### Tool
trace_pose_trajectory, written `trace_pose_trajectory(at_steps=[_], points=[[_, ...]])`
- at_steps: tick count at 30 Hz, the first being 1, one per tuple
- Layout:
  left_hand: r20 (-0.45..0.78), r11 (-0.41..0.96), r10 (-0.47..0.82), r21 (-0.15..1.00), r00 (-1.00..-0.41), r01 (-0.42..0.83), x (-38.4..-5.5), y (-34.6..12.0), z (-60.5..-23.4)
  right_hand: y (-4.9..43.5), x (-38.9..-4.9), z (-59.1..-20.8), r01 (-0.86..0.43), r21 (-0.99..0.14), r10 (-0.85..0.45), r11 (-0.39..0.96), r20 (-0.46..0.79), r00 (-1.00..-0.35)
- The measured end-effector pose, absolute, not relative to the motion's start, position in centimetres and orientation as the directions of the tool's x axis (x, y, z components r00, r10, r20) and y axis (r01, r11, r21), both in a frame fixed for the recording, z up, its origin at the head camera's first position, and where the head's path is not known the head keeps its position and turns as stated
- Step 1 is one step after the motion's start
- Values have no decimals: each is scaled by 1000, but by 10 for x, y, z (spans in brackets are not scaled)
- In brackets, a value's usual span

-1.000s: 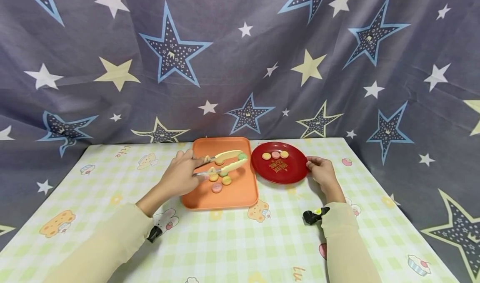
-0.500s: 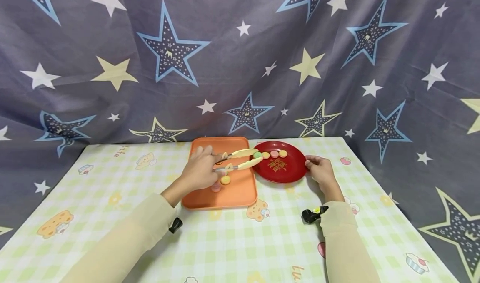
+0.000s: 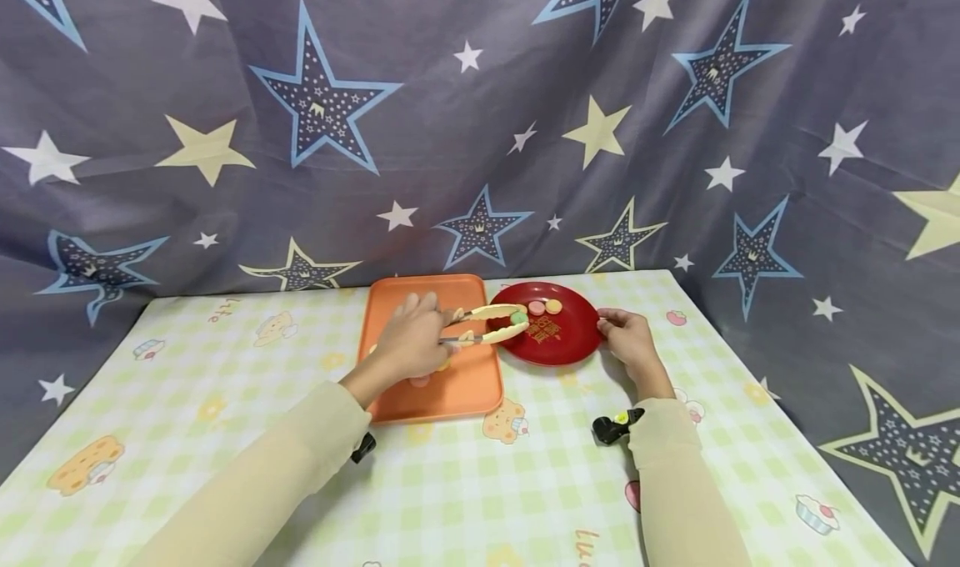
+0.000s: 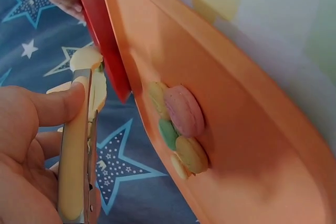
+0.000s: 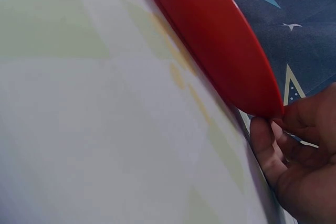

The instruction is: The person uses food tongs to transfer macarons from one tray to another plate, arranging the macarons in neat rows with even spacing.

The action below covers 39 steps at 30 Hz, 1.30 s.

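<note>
Left hand (image 3: 411,338), fingers curled round tongs (image 3: 501,334), green cookie (image 3: 519,318) between the tips, at the 9 o'clock side of the red plate (image 3: 558,348).
The left wrist view shows pink, green and yellow cookies (image 4: 184,111) on the tray (image 4: 247,150), mostly hidden in the head view; the right hand (image 3: 633,348) pinches the rim at 3 o'clock.

Over the last second, the left hand (image 3: 412,338) moved rightward across the tray (image 3: 457,404), bringing the tongs (image 3: 501,334) from above it to the plate (image 3: 577,338). The green macaron (image 3: 518,318) between their tips passed from the tray's right side to inside the plate's left rim; whether it touched down was hard to tell. The hand now hid more of the other macarons (image 4: 185,109) from the head view.
</note>
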<state>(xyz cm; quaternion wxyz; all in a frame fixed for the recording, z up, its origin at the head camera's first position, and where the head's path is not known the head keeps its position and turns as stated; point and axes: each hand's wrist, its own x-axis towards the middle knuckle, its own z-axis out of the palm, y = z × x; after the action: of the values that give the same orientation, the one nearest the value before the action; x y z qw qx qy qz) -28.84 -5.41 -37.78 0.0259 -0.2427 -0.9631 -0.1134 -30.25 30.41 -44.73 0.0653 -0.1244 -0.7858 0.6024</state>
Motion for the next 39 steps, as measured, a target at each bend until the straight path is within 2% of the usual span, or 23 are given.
trace_pose_trajectory(at_steps=[15,30,39], points=[[82,876,458,127,-885,465,-299,-40,-369,303,-303,-447,126,-960,275,249,-55,-960],[-24,888,460,36,-888,459,-301,-18,-344,303,-303,-448,124,-960,272,250,-53,-961],[-19,888,459,8,-888,459,-300,-14,-343,305,-303,-448,120,-960,272,251,-49,-961]])
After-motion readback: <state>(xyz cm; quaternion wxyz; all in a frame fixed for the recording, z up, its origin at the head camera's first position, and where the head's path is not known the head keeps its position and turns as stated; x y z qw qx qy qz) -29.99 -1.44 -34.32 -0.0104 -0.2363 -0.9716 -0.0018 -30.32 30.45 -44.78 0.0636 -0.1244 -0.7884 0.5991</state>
